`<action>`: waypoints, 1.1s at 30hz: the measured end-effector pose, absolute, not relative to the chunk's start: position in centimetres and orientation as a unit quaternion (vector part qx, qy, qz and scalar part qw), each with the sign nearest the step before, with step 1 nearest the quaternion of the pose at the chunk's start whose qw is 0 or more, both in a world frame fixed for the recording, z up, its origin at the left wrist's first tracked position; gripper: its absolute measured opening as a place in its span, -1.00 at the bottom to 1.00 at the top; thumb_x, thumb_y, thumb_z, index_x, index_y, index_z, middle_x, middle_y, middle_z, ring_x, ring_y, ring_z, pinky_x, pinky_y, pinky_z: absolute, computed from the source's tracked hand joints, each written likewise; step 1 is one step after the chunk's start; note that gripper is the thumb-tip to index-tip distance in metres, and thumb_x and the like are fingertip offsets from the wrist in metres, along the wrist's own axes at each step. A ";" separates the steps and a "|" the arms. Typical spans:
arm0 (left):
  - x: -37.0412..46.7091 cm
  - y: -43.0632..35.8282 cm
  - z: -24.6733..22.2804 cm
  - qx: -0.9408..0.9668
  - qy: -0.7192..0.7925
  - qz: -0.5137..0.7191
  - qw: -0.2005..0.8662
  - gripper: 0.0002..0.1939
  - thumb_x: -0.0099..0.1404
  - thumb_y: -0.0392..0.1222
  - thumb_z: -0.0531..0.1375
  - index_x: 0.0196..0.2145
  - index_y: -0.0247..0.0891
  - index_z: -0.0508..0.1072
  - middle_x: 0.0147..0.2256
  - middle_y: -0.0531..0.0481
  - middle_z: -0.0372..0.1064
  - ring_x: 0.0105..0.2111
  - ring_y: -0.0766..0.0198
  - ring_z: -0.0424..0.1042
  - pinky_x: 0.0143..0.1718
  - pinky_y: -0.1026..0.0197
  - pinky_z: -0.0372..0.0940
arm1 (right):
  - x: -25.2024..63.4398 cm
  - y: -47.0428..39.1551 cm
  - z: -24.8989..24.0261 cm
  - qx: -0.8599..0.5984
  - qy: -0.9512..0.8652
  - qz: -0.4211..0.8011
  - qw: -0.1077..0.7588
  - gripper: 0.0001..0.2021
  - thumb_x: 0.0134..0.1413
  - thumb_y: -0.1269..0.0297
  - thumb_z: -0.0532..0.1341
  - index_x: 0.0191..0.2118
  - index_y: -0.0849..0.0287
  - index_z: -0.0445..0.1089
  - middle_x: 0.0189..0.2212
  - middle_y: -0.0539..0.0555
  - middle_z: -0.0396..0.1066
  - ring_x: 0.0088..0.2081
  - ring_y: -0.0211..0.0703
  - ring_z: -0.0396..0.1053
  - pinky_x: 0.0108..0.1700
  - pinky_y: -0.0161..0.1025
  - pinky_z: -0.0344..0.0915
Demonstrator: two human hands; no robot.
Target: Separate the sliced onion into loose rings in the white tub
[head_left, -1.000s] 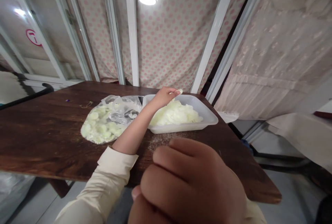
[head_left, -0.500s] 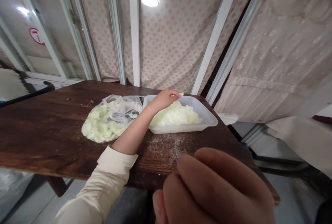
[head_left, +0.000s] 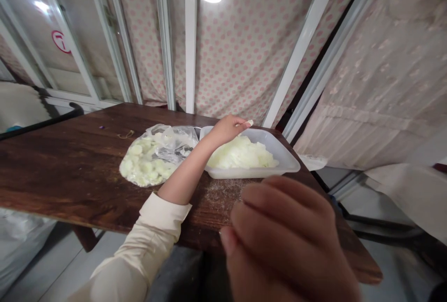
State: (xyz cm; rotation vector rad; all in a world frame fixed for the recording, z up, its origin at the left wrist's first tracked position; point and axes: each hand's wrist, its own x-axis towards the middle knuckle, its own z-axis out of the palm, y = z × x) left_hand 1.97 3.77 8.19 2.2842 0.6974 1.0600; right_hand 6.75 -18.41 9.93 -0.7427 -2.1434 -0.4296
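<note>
Over the back of a white plastic tub (head_left: 289, 163), my left hand (head_left: 228, 129) pinches a small pale piece (head_left: 249, 123) between thumb and fingertips. The tub holds a heap of pale yellow-green soft pieces (head_left: 244, 153), whose kind I cannot make out. Left of it lies a clear plastic bag (head_left: 176, 141) with similar roundish pale green pieces (head_left: 146, 164) in it, partly behind my left forearm. My right hand (head_left: 282, 236) is curled closed, very near the camera and in front of the table. Whatever its fingers hold, if anything, is hidden.
The dark wooden table (head_left: 70, 167) is strewn with fine pale grains (head_left: 221, 195) before the tub. A thin string-like scrap (head_left: 126, 134) and a purple bit (head_left: 101, 127) lie at the back left. Framed glass panels and dotted curtains (head_left: 244, 50) stand behind the table.
The view has shifted, so the table and tub sit slightly further right. My right hand has risen and turned a little. My left hand still pinches the pale piece above the tub.
</note>
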 end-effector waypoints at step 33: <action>1.9 2.3 9.2 0.714 0.141 0.407 0.552 -0.74 0.19 -0.07 0.09 -0.51 -0.27 0.15 -0.63 0.14 0.08 -0.70 0.54 -0.06 -0.69 0.38 -0.19 | 14.9 -1.1 8.8 -0.430 -0.696 0.120 0.562 -0.62 0.07 -0.12 -0.03 -0.48 0.11 0.09 -0.59 -0.09 0.13 -0.57 -0.34 0.17 -0.49 -0.34 0.18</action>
